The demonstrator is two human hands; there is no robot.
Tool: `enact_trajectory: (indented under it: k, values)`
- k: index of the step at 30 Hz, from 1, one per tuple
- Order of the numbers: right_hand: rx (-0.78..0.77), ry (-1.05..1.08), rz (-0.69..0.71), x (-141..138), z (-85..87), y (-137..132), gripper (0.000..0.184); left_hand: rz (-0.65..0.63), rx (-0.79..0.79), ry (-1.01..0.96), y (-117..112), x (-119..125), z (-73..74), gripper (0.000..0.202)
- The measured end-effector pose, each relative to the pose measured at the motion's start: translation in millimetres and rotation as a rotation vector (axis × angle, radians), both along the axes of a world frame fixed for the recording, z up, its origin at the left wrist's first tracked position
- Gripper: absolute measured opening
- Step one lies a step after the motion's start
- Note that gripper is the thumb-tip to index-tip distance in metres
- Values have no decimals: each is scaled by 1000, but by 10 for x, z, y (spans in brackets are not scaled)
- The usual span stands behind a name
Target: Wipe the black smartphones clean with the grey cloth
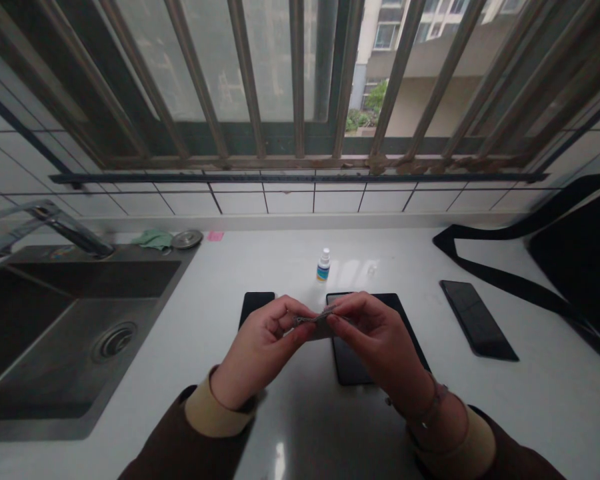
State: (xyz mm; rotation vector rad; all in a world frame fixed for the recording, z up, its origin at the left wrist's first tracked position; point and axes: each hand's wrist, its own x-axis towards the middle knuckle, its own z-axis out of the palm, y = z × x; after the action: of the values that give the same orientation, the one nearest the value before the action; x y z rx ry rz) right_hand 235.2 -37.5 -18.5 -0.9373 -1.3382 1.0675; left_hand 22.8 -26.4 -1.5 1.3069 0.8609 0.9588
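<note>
Between both hands, above the counter, is a small folded grey cloth [323, 328]. My left hand [265, 343] pinches its left end between thumb and fingers. The other end is in the pinch of my right hand [380, 340]. Behind my left hand lies a black phone [256, 304], partly covered by it. A black tablet [353, 370] lies flat below my right hand, which hides much of its screen. Just beyond the hands, a small white bottle [323, 265] with a blue and yellow label stands upright.
A second dark phone [473, 319] lies to the right, near a black bag [580, 250] with a long strap. At left are a steel sink [145, 333] and faucet [75, 233]. A green cloth [153, 239], metal drain cover [187, 239] and pink slip [215, 236] lie behind it.
</note>
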Motion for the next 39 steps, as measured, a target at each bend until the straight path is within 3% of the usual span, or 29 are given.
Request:
enact_trajectory:
  k: [4,9,14,19,22,26,28,35,39]
  values:
    - [24,7,-64,-10,19,-8,11,-4,-56,11,25,10,12,20]
    - [-78,37,-97,-34,14,-7,18,10,-132,47,58,21,20,26]
    - [-161,73,-103,-36,13,17,23,-22,-236,-132,55,30,-56,28]
    - [-131,39,-116,-26,-20,32,21,14,-313,-270,53,49,-69,26]
    - [6,-116,-154,-8,-28,27,16,26,-323,-269,58,49,-63,26]
    - [412,-459,-292,13,1,-5,20,29,-257,-184,64,34,-97,23]
    - [531,-581,-289,14,14,-23,21,1,-217,-133,65,27,-120,23]
    - [543,-642,-248,-4,-6,-10,22,-43,-118,63,72,2,-133,28]
    - [543,-640,-239,-8,-18,1,25,-51,-169,11,75,10,-142,31]
